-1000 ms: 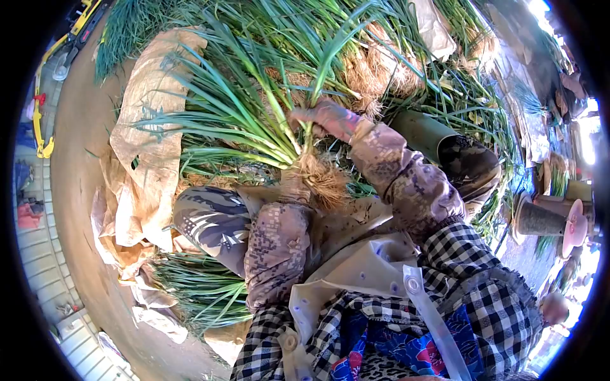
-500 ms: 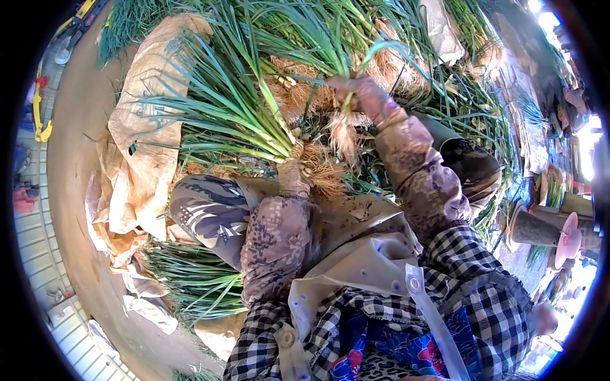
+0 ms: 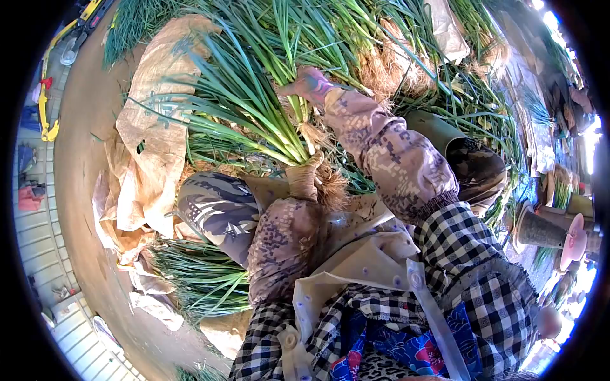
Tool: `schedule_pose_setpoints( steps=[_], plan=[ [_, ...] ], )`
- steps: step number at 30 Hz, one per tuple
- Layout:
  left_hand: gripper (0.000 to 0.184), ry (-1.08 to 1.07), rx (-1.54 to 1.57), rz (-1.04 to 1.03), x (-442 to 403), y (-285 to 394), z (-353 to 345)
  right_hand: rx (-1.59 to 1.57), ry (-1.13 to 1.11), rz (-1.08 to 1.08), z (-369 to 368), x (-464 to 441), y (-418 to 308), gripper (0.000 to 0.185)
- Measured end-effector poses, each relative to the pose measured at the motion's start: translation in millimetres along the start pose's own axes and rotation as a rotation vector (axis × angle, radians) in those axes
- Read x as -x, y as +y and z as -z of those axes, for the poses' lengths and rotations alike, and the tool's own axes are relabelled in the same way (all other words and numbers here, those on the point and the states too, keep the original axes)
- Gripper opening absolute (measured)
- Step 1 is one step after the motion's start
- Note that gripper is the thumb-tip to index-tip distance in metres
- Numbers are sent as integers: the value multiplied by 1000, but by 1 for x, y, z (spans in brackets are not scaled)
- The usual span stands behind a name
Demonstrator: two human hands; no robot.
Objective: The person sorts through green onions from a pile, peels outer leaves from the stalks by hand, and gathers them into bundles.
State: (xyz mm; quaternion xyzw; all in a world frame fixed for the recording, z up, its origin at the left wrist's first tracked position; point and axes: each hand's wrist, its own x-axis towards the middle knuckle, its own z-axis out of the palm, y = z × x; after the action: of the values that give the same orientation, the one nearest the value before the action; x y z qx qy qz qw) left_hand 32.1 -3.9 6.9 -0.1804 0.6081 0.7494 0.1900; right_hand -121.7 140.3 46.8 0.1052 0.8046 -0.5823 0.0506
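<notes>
My left hand (image 3: 306, 170) is wrapped round a bunch of green onions (image 3: 270, 130) just above the roots, low in front of my lap. The leaves fan up and to the left, and pale shaggy roots hang out on the right. My right hand (image 3: 310, 87) is closed round the stalks of a smaller lot of green onions (image 3: 301, 117), held upright against the bunch. Its short root tuft comes down near my left hand. Overlapping leaves hide where one lot ends and the other begins.
More green onions (image 3: 381, 60) lie heaped ahead, roots toward me. A tan sack (image 3: 155, 95) is at the left, with another onion bundle (image 3: 203, 276) beside my knee. A grey cone-shaped object (image 3: 540, 227) stands at the right. Yellow-handled tools (image 3: 47, 114) lie far left.
My right hand has moved left from the heap, bringing its green onions against the bunch. My left hand has stayed on the bunch, nearly in place.
</notes>
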Motion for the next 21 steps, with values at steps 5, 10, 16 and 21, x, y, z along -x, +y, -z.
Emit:
schedule_pose_setpoints(
  steps=[5,10,16,21],
  plan=[
    [15,27,276,47,-20,-12,7,-444,-82,-9,23,37,1,21],
    [10,-117,392,128,-26,-11,13,-749,-170,-4,58,112,-17,24],
    [8,-92,238,51,-25,-3,-6,-717,-149,81,84,155,-14,20],
    [13,-32,38,-52,-28,10,-18,-645,-124,136,70,185,-32,24]
  ],
)
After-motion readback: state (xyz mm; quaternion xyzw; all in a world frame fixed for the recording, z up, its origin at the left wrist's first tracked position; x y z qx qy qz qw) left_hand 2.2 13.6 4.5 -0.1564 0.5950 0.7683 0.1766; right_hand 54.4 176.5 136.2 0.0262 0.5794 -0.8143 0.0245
